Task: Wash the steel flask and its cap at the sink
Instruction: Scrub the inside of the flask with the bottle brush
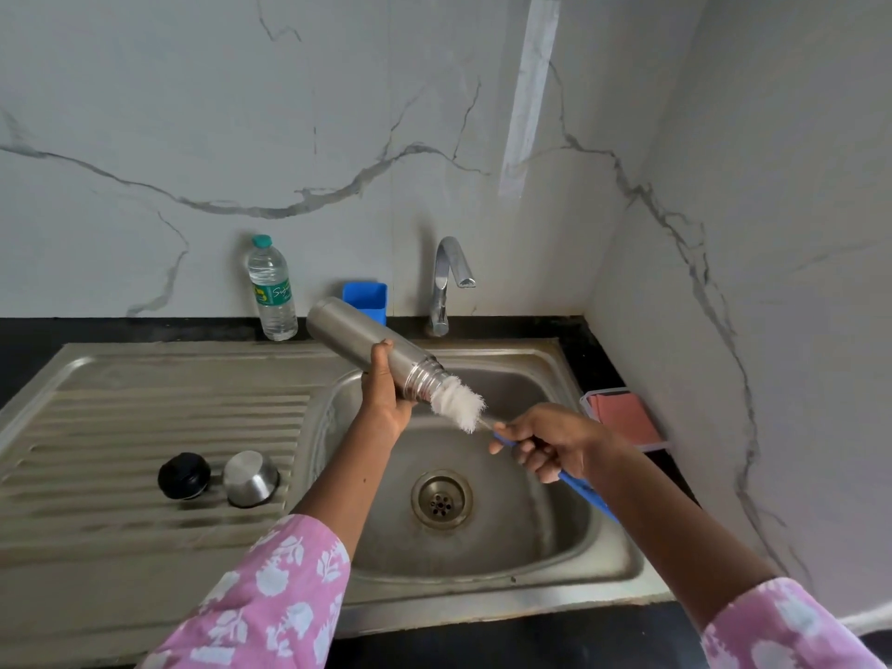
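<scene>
My left hand (383,400) grips the steel flask (357,338) around its lower body, holding it tilted over the sink basin (555,538) with the mouth pointing down and to the right. My right hand (545,446) holds the blue handle of a bottle brush (458,403). The white bristle head sits at the flask's mouth, partly inside it. On the ribbed drainboard (145,427) to the left lie the black stopper (184,475) and the steel cup cap (250,478), upside down.
The tap (446,282) stands behind the basin with no water running. A plastic water bottle (272,289) and a blue container (365,299) stand against the back wall. A pink cloth in a holder (622,417) sits at the right counter edge. The drain (441,498) is open.
</scene>
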